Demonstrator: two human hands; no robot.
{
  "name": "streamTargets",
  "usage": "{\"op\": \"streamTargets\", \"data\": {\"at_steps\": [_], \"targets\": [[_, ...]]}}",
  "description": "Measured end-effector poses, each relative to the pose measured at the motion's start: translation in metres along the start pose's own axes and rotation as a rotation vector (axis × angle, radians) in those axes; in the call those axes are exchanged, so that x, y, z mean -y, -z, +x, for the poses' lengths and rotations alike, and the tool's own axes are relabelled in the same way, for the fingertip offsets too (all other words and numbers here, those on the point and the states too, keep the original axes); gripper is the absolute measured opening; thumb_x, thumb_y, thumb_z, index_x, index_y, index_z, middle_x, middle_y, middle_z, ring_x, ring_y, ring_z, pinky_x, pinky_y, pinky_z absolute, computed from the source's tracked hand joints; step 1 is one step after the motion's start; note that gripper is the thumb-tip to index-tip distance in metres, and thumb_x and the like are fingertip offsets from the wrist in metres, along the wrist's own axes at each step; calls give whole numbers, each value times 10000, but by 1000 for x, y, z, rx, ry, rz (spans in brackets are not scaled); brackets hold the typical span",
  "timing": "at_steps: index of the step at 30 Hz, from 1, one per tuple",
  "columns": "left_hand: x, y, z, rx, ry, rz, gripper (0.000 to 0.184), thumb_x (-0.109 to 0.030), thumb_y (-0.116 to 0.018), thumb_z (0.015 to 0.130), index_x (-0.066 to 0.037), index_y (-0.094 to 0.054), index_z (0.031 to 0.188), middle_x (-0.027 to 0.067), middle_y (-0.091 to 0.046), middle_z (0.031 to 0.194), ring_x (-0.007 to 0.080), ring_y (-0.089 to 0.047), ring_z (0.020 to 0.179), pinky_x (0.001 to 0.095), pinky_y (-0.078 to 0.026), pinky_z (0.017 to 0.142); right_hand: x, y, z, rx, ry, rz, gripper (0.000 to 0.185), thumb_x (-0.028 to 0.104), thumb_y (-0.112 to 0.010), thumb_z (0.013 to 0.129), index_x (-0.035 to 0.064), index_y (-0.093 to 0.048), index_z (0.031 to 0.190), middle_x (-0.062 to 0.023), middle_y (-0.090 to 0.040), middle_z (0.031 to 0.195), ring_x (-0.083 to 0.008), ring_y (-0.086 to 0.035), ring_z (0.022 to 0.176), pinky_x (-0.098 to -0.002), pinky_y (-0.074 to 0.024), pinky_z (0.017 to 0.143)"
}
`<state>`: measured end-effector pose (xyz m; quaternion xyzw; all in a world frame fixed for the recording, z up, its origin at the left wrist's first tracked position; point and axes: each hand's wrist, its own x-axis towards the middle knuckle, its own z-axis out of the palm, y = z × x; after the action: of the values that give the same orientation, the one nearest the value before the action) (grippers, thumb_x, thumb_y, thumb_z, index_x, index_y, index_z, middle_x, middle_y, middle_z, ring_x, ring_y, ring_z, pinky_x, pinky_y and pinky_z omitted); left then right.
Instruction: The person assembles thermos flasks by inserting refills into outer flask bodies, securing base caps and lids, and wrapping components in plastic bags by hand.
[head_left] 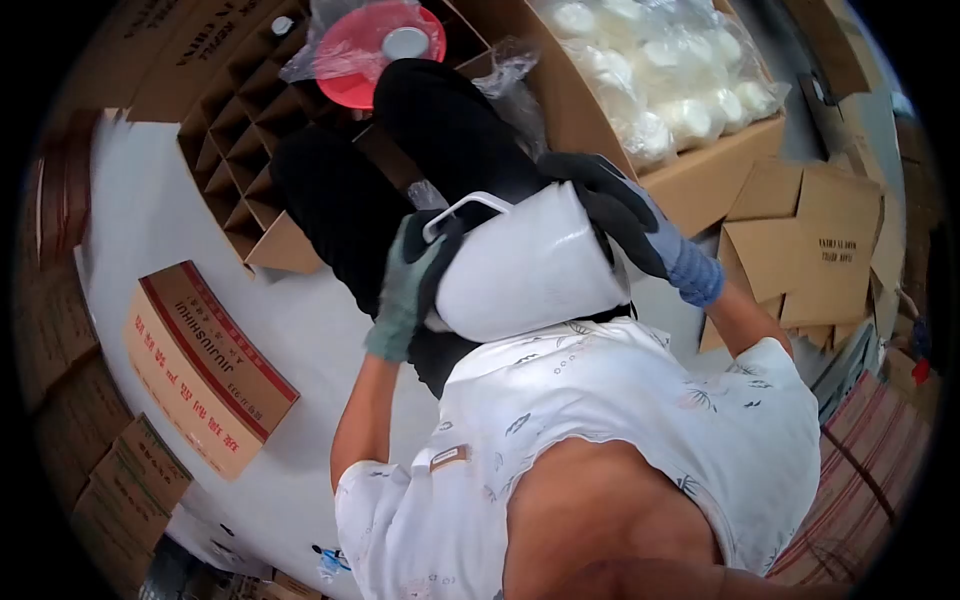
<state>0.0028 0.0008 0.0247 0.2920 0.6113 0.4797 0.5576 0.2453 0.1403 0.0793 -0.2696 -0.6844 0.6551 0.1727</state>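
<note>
Across my lap a white jug [530, 265] lies tilted on its side, its looped handle [470, 208] pointing up and away from me. My left hand [415, 275], in a grey-green glove with dark palm, is closed around the jug's left end near the handle. At the right end, my right hand [615, 210], in a grey and blue glove, presses its dark fingers against the jug near a dark edge. The glove hides part of that end.
Beyond my knees stands a divided carton [230, 150], with a red basin [350, 95] holding plastic film and a round silvery piece. A box of bagged white items [690, 70] is at right. Flattened cardboard [810, 240] lies right, a printed carton [210, 370] left.
</note>
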Motion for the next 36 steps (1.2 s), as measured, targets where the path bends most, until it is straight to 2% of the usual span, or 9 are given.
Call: {"op": "streamTargets", "data": {"at_steps": [10, 15, 16, 21, 25, 28, 31, 35, 36], "targets": [[25, 28, -7, 128, -261, 532, 253, -151, -524, 889, -4, -624, 1070, 95, -649, 920, 191, -609, 838, 305, -493, 746, -14, -16, 27, 254, 573, -291, 555, 417, -425, 900, 75, -438, 1336, -180, -384, 1361, -311, -342, 1289, -409, -226, 1092], [-72, -11, -6, 8, -846, 729, 309, -86, -621, 723, -55, -671, 1027, 125, -640, 1133, 322, -563, 1114, 442, -378, 1021, -47, -20, 20, -228, -196, 721, 546, 333, -501, 938, 47, -348, 1377, -121, -404, 1374, -209, -394, 1273, -343, -304, 1079], [-84, -14, -2, 78, -1007, 892, 360, -65, -630, 674, -79, -677, 1031, 93, -636, 1156, 329, -547, 1139, 463, -355, 1044, -51, -13, 16, -178, 54, 368, 549, 273, -538, 923, 37, -341, 1377, -125, -408, 1369, -214, -404, 1264, -341, -312, 1074], [-21, 36, 35, -91, -265, 438, 330, -97, -559, 791, 58, -631, 1073, 162, -674, 995, 222, -635, 951, 332, -473, 896, -17, 13, 46, -166, 557, -353, 551, 197, -599, 885, 27, -374, 1358, -155, -416, 1365, -259, -401, 1272, -347, -313, 1071], [-112, -18, 10, -11, -1093, 983, 397, -43, -639, 622, -46, -650, 1019, 113, -630, 1142, 300, -562, 1129, 449, -394, 1013, -43, 14, 61, -64, 454, -147, 547, 342, -585, 893, 35, -438, 1321, -133, -491, 1292, -227, -481, 1191, -342, -373, 1028], [-111, -18, 23, -16, -1086, 915, 354, -52, -626, 640, -57, -654, 993, 108, -658, 1071, 297, -591, 1083, 456, -378, 1032, -44, 21, 62, -78, 265, -3, 522, 327, -585, 900, 33, -443, 1308, -104, -527, 1232, -213, -519, 1130, -329, -399, 1002], [-90, 5, 36, -128, -60, 24, 339, -104, -575, 774, 46, -636, 1071, 123, -685, 975, 225, -634, 972, 360, -461, 923, -34, 22, 78, -198, 381, 116, 506, 301, -566, 921, 42, -423, 1333, -101, -474, 1294, -204, -461, 1187, -334, -330, 1055], [-127, -41, 18, 4, -1235, 1201, 305, -72, -660, 650, -67, -647, 954, 94, -648, 1063, 264, -595, 1068, 436, -413, 1001, -81, 22, 83, -94, 389, 175, 494, 303, -528, 943, 44, -414, 1347, -114, -425, 1372, -203, -429, 1232, -334, -298, 1081], [-133, -43, 17, 79, -1141, 1216, 358, -68, -685, 587, -105, -636, 939, 74, -615, 1137, 281, -540, 1137, 488, -337, 1061, -105, 27, 87, -111, 393, 91, 484, 287, -528, 944, 43, -418, 1347, -116, -422, 1376, -204, -428, 1235, -333, -302, 1080]]}}
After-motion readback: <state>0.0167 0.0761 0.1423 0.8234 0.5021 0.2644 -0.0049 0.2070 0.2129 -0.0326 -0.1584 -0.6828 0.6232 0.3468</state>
